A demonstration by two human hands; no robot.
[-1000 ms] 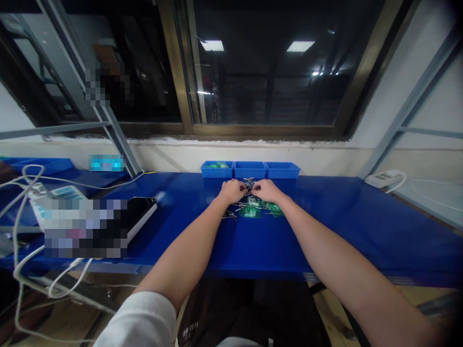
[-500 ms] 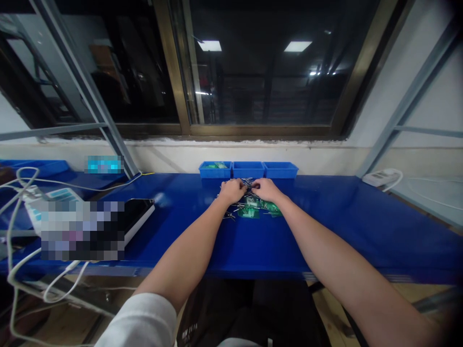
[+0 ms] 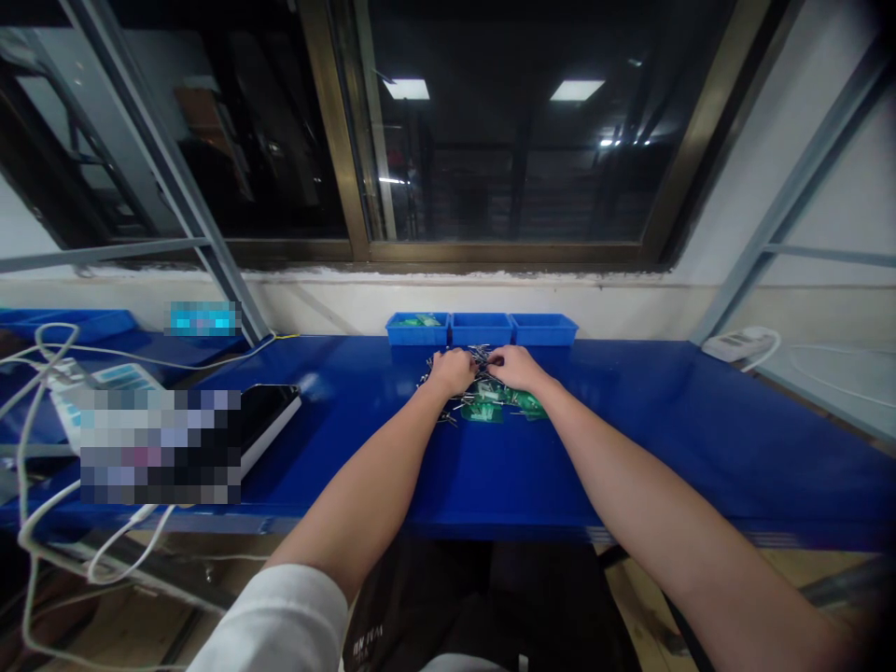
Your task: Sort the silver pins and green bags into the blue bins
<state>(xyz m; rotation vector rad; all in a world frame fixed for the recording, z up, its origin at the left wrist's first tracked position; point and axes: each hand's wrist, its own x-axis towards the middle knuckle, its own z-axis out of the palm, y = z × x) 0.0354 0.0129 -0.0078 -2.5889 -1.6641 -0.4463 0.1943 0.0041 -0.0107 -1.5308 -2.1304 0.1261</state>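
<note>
Both hands are at a pile of thin metal pieces resembling screws or rivets, heaped on the blue table. My left hand is at the pile's left side, palm down, its fingers curled in among the pieces. On the right side, my right hand has its thumb and fingers drawn together at the metal pieces. Whatever lies between the fingertips of either hand is too small to tell. Green packets lie on the near side of the pile, some with metal pieces over them.
Behind the pile, three blue bins stand in a row against the wall: a left bin with green packets inside, a middle bin and a right bin. A phone-like device and white cables are at left. A power strip sits far right.
My left hand has shifted slightly right and turned over the pile, uncovering more metal pieces at its left. My right hand stays nearly in place.
</note>
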